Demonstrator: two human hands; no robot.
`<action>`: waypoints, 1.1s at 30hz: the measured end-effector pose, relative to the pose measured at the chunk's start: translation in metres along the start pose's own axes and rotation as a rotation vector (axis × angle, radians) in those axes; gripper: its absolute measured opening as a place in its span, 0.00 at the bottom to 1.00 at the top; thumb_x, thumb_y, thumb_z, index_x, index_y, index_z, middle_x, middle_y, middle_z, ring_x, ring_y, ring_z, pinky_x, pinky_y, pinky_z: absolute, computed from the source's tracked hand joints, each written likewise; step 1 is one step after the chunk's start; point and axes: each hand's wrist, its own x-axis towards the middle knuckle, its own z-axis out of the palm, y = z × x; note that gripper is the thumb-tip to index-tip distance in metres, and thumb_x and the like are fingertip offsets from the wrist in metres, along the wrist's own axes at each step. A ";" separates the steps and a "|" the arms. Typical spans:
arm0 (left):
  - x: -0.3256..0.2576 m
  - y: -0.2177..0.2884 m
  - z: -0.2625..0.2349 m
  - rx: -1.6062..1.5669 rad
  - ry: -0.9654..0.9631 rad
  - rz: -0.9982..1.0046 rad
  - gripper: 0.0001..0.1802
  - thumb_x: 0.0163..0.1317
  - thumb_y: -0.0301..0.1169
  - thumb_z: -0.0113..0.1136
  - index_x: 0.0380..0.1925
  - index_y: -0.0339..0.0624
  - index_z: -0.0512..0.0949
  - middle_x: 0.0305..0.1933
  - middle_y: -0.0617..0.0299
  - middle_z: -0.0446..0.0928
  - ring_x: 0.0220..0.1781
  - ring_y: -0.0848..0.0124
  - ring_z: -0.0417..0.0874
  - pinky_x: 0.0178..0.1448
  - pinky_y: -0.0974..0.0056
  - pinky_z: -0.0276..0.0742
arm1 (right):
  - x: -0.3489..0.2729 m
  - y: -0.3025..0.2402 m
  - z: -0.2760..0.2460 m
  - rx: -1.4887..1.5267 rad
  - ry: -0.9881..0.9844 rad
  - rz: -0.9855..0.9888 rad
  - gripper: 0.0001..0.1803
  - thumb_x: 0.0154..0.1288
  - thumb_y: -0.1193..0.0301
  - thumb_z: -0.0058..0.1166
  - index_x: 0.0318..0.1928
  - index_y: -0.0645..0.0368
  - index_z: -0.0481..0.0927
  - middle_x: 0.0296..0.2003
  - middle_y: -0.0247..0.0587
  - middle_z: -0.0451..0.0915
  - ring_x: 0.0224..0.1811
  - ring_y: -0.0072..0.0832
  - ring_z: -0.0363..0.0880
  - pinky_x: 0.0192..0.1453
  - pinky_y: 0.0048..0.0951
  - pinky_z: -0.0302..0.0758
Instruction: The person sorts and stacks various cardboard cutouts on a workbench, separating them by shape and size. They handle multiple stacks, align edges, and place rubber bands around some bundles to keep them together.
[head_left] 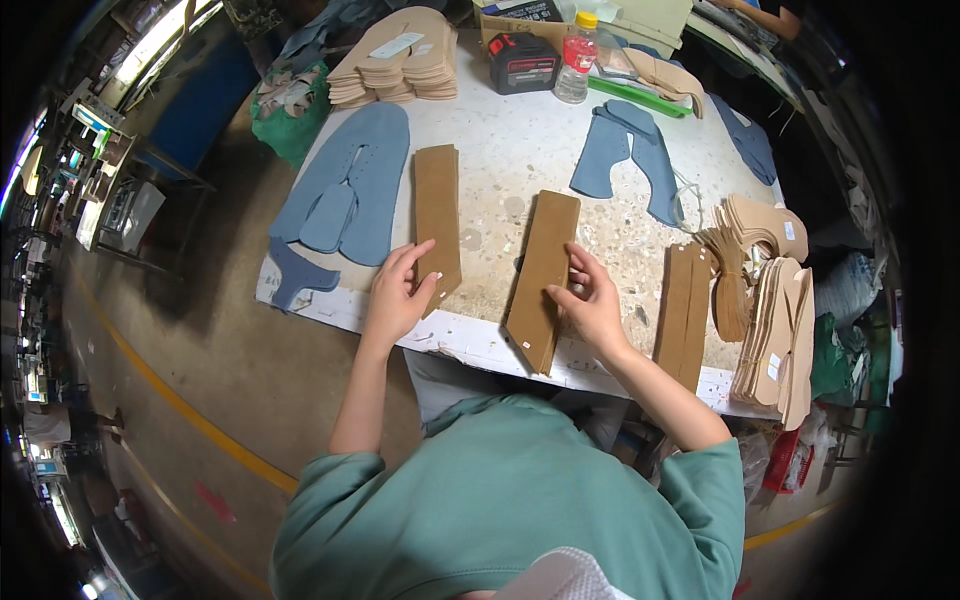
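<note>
Two bundles of long brown strips, leather-like and cut slanting at the near end, lie before me on the white worktable (480,180). My left hand (398,298) rests beside the left brown strips (437,200), fingers apart, with thumb and index fingertips at their edge. Small white bits show near that thumb. My right hand (592,305) grips the right edge of the other brown strips (545,250), thumb on top; its remaining fingers are partly hidden. The near end of this bundle reaches the table's front edge. Further right lie more brown strips (682,310).
Blue cut pieces (345,185) lie at left, and blue pieces (630,150) at back right. Beige piece stacks stand at far left (395,60) and right (770,330). A black battery pack (524,65), a yellow-capped bottle (576,60) and a green tray (640,95) stand at the back.
</note>
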 end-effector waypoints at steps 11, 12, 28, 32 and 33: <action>0.001 0.002 -0.002 0.014 -0.014 -0.006 0.25 0.59 0.26 0.64 0.58 0.45 0.75 0.57 0.53 0.73 0.33 0.73 0.74 0.38 0.70 0.76 | 0.029 -0.025 0.026 -0.515 -0.144 -0.152 0.42 0.57 0.73 0.63 0.71 0.47 0.59 0.47 0.54 0.72 0.49 0.47 0.75 0.55 0.39 0.75; 0.004 0.002 -0.003 0.059 -0.030 -0.006 0.25 0.59 0.27 0.64 0.59 0.45 0.75 0.56 0.52 0.73 0.34 0.71 0.75 0.40 0.69 0.76 | 0.039 -0.023 0.024 -0.534 -0.134 -0.159 0.39 0.58 0.73 0.62 0.70 0.46 0.62 0.47 0.54 0.71 0.50 0.46 0.75 0.57 0.39 0.74; 0.178 0.000 0.043 0.141 -0.301 -0.001 0.26 0.59 0.28 0.64 0.60 0.54 0.76 0.48 0.57 0.81 0.34 0.77 0.80 0.44 0.70 0.76 | 0.238 0.003 0.009 -0.774 0.350 -0.333 0.20 0.57 0.70 0.57 0.52 0.60 0.78 0.44 0.63 0.78 0.48 0.55 0.77 0.55 0.46 0.75; 0.176 -0.004 0.048 0.141 -0.308 0.011 0.26 0.61 0.28 0.63 0.62 0.48 0.74 0.50 0.55 0.81 0.37 0.76 0.81 0.45 0.70 0.77 | 0.230 0.005 0.020 -0.799 0.264 -0.340 0.22 0.60 0.66 0.56 0.56 0.56 0.78 0.45 0.65 0.78 0.51 0.56 0.77 0.58 0.45 0.74; 0.174 -0.003 0.049 0.097 -0.323 0.007 0.26 0.62 0.29 0.63 0.62 0.47 0.73 0.50 0.55 0.81 0.38 0.76 0.82 0.45 0.70 0.77 | 0.227 0.004 0.024 -0.771 0.297 -0.341 0.22 0.60 0.66 0.56 0.55 0.57 0.79 0.44 0.66 0.78 0.51 0.57 0.76 0.57 0.46 0.74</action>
